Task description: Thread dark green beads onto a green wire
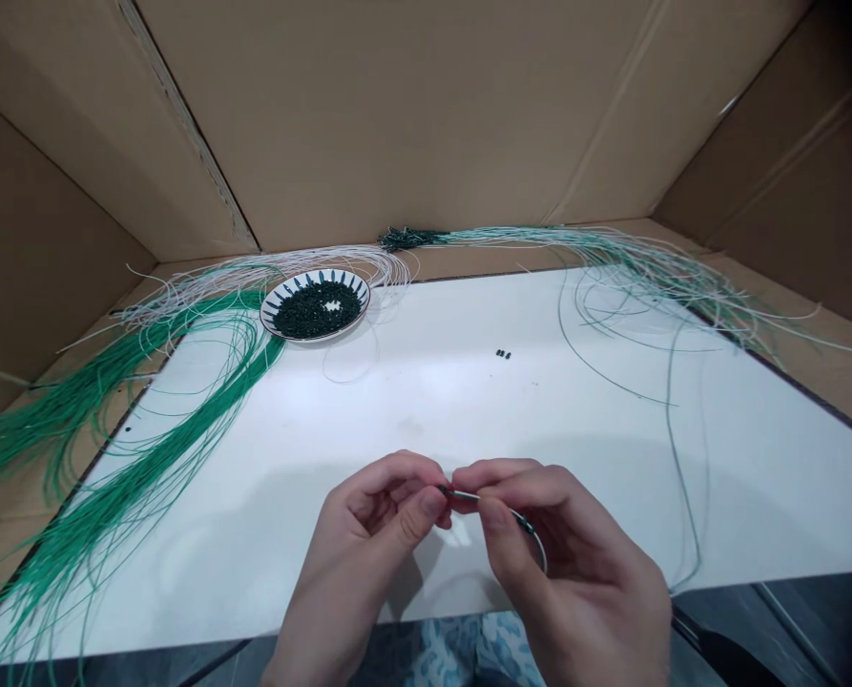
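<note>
Both my hands meet over the near middle of the white board. My left hand pinches a small dark bead between thumb and forefinger. My right hand pinches the end of a thin green and white wire, whose tip touches the bead. The wire curls down behind my right fingers. A patterned dish full of dark green beads sits at the far left of the board, well away from both hands.
A thick bundle of green wires fans along the left edge. Pale wires lie behind the dish. Another bundle with a beaded end spreads at the far right. Two or three loose beads lie mid-board. Cardboard walls enclose the area.
</note>
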A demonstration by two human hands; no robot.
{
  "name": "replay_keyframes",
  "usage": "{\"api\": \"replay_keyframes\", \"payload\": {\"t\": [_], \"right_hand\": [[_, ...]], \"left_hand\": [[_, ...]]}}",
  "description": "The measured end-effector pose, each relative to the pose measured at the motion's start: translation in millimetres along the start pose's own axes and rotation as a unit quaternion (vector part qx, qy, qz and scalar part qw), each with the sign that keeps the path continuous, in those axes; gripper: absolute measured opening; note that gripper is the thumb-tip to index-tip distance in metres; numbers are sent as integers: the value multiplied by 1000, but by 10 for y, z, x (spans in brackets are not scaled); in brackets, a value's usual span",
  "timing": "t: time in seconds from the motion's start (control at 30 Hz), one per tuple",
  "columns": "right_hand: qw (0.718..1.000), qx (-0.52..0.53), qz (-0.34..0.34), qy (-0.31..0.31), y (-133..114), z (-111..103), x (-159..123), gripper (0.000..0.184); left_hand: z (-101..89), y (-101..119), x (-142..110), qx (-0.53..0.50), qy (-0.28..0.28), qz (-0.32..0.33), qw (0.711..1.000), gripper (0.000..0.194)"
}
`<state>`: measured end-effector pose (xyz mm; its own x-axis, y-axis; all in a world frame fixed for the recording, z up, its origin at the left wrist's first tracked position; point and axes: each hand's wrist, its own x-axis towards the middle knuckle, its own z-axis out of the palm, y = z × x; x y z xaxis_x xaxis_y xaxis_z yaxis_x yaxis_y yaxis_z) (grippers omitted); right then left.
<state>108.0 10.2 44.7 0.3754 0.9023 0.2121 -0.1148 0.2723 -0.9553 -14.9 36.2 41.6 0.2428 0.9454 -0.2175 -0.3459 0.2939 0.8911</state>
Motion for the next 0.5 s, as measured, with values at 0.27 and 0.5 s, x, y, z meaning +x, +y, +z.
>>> {"api": "replay_keyframes", "payload": {"t": [0.27, 0.5], "right_hand": [[999, -29, -11, 20, -55, 18, -44, 23], [997, -45, -40, 44, -77, 70, -60, 22]], "left_hand": [[61, 22, -14, -78, -4, -27, 997, 17], [228, -30, -83, -155, 83, -71, 982, 30]]}}
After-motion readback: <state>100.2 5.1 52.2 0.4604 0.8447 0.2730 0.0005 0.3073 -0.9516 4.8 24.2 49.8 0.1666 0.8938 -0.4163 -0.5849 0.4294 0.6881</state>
